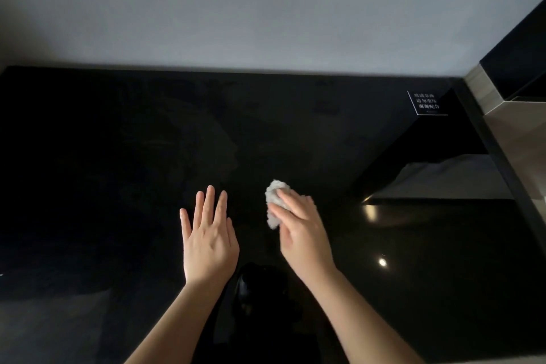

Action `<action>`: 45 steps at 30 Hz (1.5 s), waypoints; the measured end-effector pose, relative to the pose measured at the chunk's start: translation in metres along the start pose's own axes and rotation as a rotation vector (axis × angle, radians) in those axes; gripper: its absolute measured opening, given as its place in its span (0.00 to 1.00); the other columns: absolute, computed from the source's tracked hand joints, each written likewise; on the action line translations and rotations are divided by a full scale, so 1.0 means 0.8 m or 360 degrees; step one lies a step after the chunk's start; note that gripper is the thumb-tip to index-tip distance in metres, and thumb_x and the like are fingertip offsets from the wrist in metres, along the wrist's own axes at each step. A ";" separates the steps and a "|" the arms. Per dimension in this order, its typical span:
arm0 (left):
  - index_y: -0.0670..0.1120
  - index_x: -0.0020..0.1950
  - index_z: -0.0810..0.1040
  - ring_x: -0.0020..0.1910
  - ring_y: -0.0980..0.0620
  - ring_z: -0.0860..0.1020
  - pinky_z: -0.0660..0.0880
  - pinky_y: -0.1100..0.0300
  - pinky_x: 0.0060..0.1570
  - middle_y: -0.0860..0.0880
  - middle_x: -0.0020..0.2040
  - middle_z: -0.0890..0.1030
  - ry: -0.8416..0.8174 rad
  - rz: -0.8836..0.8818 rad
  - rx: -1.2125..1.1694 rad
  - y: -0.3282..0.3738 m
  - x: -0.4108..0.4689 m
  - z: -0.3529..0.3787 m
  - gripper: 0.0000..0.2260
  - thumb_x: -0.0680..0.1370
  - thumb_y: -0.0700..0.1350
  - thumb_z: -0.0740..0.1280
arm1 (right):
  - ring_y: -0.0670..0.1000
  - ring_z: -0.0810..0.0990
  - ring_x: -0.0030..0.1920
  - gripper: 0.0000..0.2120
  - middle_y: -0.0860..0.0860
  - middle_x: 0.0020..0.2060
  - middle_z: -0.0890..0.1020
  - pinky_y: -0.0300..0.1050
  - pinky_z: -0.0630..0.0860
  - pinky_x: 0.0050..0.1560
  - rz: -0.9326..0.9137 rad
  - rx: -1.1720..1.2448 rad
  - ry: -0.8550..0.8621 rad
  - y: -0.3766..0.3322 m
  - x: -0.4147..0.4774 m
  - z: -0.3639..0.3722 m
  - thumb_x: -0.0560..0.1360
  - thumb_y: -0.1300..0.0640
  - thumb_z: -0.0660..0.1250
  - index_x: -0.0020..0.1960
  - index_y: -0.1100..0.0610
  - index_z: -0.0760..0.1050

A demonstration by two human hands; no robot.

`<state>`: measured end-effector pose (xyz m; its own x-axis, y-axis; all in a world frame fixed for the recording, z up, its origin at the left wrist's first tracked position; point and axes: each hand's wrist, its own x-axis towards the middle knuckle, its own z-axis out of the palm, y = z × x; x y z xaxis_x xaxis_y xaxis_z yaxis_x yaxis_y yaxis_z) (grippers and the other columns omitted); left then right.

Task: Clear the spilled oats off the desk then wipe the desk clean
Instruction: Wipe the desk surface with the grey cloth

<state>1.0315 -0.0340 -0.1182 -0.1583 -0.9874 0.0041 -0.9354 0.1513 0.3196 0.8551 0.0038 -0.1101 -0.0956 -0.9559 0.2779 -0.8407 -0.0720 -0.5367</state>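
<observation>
While the left hand (208, 241) is laid flat on the black desk (103, 186) with fingers spread, a crumpled white cloth (274, 199) is gripped by the right hand (301, 230), at two o'clock from the left.

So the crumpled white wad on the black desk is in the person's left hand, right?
Not quite. The crumpled white wad on the black desk is in the person's right hand, whose fingers and thumb grip it. The head view shows the left hand spread flat beside it, holding nothing.
</observation>
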 end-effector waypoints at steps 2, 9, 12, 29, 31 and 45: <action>0.47 0.77 0.58 0.78 0.50 0.47 0.44 0.45 0.75 0.48 0.79 0.55 -0.0003 -0.0003 -0.0012 -0.001 0.000 0.000 0.24 0.81 0.49 0.46 | 0.55 0.76 0.62 0.18 0.50 0.65 0.75 0.48 0.69 0.66 0.0150 -0.0113 0.0216 0.044 -0.012 -0.034 0.71 0.72 0.65 0.58 0.59 0.80; 0.46 0.77 0.58 0.78 0.48 0.46 0.43 0.42 0.75 0.45 0.78 0.55 -0.0016 -0.0012 -0.0031 0.003 0.001 0.001 0.23 0.82 0.45 0.54 | 0.51 0.75 0.61 0.22 0.50 0.65 0.75 0.48 0.69 0.64 0.0340 -0.0205 0.0366 0.010 -0.005 -0.018 0.68 0.72 0.65 0.59 0.58 0.79; 0.46 0.77 0.58 0.78 0.49 0.46 0.42 0.44 0.75 0.46 0.79 0.54 -0.0002 -0.0012 -0.0053 0.001 0.000 0.001 0.23 0.82 0.44 0.53 | 0.47 0.69 0.69 0.21 0.47 0.66 0.73 0.52 0.62 0.73 0.0158 0.0001 0.0092 -0.050 -0.020 0.020 0.72 0.70 0.66 0.63 0.55 0.77; 0.46 0.77 0.60 0.78 0.48 0.48 0.49 0.41 0.75 0.45 0.78 0.56 -0.0076 0.0095 0.0065 -0.012 -0.100 -0.009 0.26 0.80 0.52 0.46 | 0.54 0.72 0.64 0.22 0.53 0.68 0.71 0.57 0.70 0.63 0.0570 -0.0395 0.0256 0.054 -0.076 -0.068 0.72 0.68 0.63 0.65 0.56 0.74; 0.45 0.76 0.60 0.78 0.48 0.48 0.49 0.41 0.75 0.45 0.78 0.56 -0.0064 0.0094 0.0068 -0.012 -0.100 -0.008 0.26 0.80 0.51 0.46 | 0.50 0.73 0.63 0.19 0.49 0.66 0.73 0.53 0.69 0.65 0.0358 -0.0208 0.0163 -0.002 -0.080 -0.039 0.75 0.65 0.63 0.64 0.54 0.75; 0.44 0.77 0.59 0.78 0.49 0.49 0.48 0.41 0.75 0.46 0.78 0.57 -0.0007 0.0112 0.0102 0.009 -0.142 -0.009 0.27 0.80 0.54 0.47 | 0.52 0.76 0.62 0.23 0.44 0.60 0.74 0.32 0.68 0.63 0.0533 0.0084 0.0505 0.113 -0.150 -0.151 0.70 0.79 0.61 0.59 0.60 0.79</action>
<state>1.0453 0.0789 -0.1095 -0.2258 -0.9740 0.0201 -0.9401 0.2233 0.2575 0.7260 0.1463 -0.0960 -0.5226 -0.7951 0.3078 -0.7080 0.2036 -0.6762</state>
